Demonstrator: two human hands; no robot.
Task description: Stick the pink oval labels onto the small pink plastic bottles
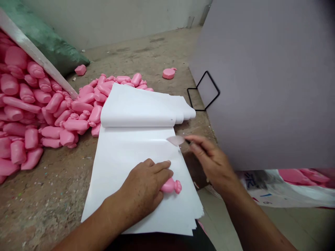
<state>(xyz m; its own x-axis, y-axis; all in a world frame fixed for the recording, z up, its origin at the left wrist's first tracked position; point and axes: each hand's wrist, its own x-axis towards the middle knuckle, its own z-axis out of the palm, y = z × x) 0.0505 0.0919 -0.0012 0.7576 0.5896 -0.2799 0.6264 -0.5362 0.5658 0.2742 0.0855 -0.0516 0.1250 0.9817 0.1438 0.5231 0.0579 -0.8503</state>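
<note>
My left hand point(143, 186) is closed around a small pink bottle-shaped piece point(169, 185), pressing it on a stack of white sheets point(125, 150). The piece's knobbed end sticks out to the right; the rest is hidden under my fingers. In my right hand point(210, 162) is a knife point(176, 140) with a short dark handle. Its pale, blurred blade points left above the sheets' right edge, apart from the pink piece. At the far end the top sheets are curled back on themselves.
Many pink bottle-shaped pieces point(75, 124) are heaped at the left, beside a white board edge point(39, 52) and a green sack point(44, 38). A black wire stand point(218, 91) is by the large grey panel point(272, 87) at right. Below it lies a bag point(282, 191) with pink pieces.
</note>
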